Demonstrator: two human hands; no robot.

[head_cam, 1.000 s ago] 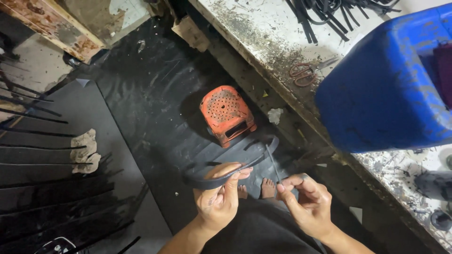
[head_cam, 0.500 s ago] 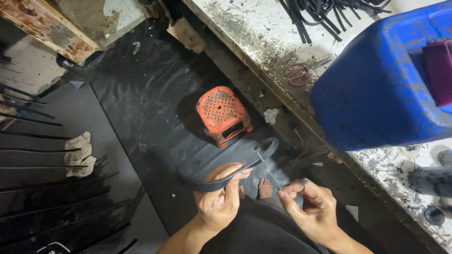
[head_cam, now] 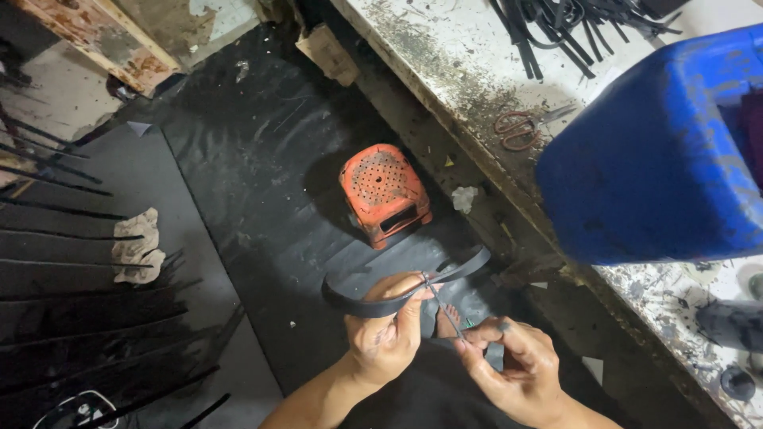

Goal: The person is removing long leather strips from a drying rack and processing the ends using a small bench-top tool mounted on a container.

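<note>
While my left hand closes around the middle of a curved black rubber strip, pinching it between thumb and fingers so both ends stand free in the air above my lap, my right hand pinches the lower end of a thin strand that runs up to the strip; I judge I hold the strip high and steady so the strand comes away cleanly along its edge. The strip hangs over the black sheet on the floor, not on the desk, whose front edge runs just to my right. Beyond the strip, an orange plastic stool sits on the sheet, well apart from my hands. On the desk near its front edge lie scissors with reddish handles, a tangle of black strips lies toward its far side, and a big blue container juts over the edge close above my right hand. To my left, long black strips lie spread on the floor with a crumpled rag beside them. Nothing stands between my hands.
</note>
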